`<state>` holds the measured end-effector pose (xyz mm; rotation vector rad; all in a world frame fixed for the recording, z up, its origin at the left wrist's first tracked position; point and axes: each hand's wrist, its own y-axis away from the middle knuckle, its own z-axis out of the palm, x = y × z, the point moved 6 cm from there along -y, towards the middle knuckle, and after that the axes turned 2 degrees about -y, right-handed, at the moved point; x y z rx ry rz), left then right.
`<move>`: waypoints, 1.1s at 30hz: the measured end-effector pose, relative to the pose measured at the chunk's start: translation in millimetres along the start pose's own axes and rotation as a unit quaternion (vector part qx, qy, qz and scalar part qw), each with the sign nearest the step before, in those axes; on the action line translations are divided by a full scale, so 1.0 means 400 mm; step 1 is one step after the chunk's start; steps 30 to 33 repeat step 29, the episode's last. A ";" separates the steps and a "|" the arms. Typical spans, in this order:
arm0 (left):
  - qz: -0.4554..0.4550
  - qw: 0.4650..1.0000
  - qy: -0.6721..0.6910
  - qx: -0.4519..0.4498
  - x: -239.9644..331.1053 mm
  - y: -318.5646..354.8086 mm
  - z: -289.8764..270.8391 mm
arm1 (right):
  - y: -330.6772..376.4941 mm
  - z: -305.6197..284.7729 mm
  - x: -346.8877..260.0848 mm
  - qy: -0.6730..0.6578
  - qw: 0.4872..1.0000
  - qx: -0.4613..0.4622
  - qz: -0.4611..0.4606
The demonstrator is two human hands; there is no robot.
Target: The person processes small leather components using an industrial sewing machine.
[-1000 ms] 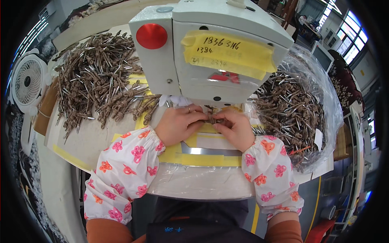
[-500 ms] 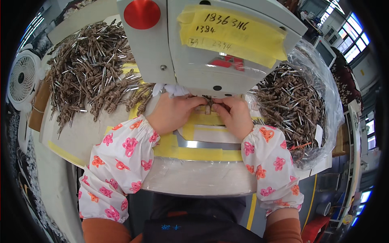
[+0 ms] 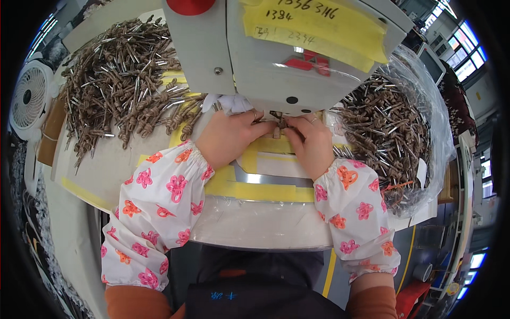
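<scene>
Pinching a small brown cord piece (image 3: 277, 131) — left hand (image 3: 232, 139), right hand (image 3: 309, 144), fingers pressed together under the sewing machine (image 3: 276, 58).

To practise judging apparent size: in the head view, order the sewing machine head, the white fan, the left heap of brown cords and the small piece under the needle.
1. Sewing machine head, though nearness enlarges it
2. Left heap of brown cords
3. White fan
4. Small piece under the needle

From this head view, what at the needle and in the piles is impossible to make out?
- Small brown piece between left hand and right hand: fingertips cover it, too small.
- Needle area: hidden under the sewing machine head.
- Clear bag of cord pieces: glare, far side cut off.
</scene>
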<state>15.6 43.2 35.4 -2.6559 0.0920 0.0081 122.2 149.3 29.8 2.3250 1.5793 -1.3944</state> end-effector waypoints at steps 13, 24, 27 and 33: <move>-0.019 0.999 0.025 -0.006 -0.019 0.004 0.001 | 0.012 -0.006 -0.032 0.099 0.989 -0.052 -0.100; -0.016 0.999 0.032 0.023 -0.031 0.001 0.007 | 0.018 -0.002 -0.034 0.147 0.981 -0.057 -0.113; -0.012 0.999 0.027 0.035 -0.033 0.001 -0.001 | 0.015 0.003 -0.033 0.160 0.979 -0.053 -0.115; -0.019 0.999 0.033 -0.003 -0.034 0.003 0.008 | 0.019 0.007 -0.032 0.188 0.974 -0.053 -0.119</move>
